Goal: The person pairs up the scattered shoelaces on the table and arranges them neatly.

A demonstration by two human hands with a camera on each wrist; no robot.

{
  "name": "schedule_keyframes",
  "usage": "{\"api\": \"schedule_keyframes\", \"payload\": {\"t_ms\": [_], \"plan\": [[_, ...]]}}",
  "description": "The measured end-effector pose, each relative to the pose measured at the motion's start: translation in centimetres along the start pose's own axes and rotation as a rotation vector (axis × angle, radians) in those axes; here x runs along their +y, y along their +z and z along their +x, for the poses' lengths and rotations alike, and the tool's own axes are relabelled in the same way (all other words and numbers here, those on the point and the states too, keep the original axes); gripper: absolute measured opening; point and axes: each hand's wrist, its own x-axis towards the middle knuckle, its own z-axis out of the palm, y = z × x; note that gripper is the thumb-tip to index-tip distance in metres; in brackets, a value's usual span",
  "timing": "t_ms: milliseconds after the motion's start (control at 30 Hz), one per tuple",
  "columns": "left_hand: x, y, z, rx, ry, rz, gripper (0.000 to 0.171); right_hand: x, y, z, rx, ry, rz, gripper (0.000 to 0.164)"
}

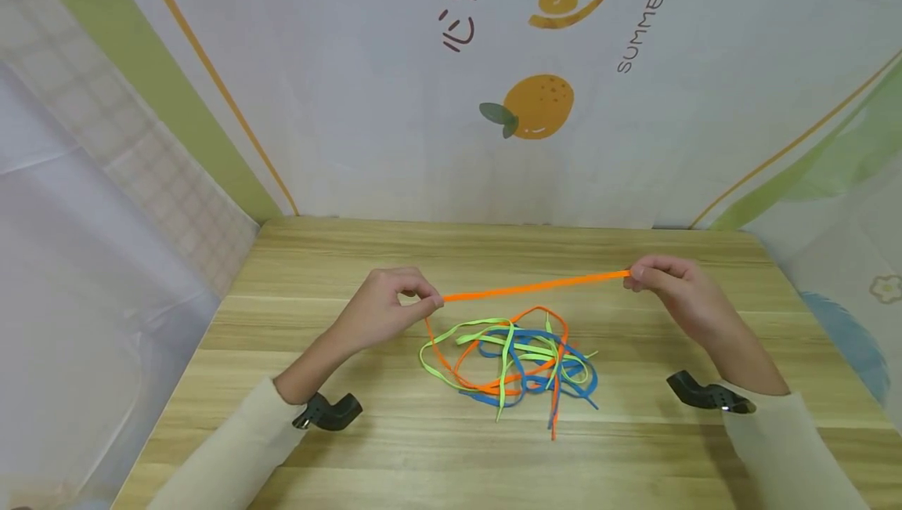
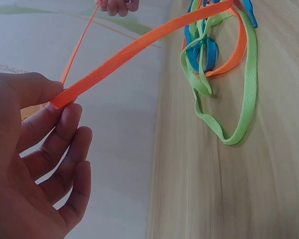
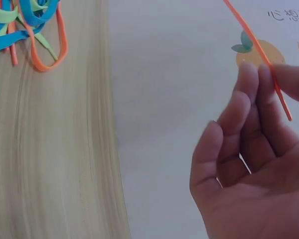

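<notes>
An orange shoelace point(image 1: 535, 287) stretches taut between two hands above the table. My left hand point(image 1: 391, 305) pinches it between thumb and forefinger, and from there the lace drops into a tangled pile. The right hand point(image 1: 680, 291) pinches the lace close to its end; a short tip pokes past the thumb in the right wrist view, beside the fingers point(image 3: 229, 119). Below the taut stretch lies the pile, where a green shoelace point(image 2: 249, 94), a blue shoelace point(image 1: 523, 361) and the rest of the orange one cross over each other. How they are knotted or looped is hard to tell.
The wooden table point(image 1: 352, 455) extends around the pile on all sides. A white curtain point(image 1: 395, 142) printed with oranges and lettering hangs behind its far edge. Dark cameras are strapped to the left wrist point(image 1: 327, 413) and the right wrist point(image 1: 708, 394).
</notes>
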Motion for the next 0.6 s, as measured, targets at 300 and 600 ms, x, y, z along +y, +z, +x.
{"api": "schedule_keyframes", "payload": {"t_ms": [300,600], "plan": [[0.1,0.0,0.1,-0.017,0.003,-0.01,0.009,0.2,-0.8,0.1,0.144,0.001,0.272,0.038],[0.0,-0.1,0.2,-0.024,-0.009,-0.017,0.011,0.0,-1.6,0.1,0.231,0.006,0.468,0.039]]}}
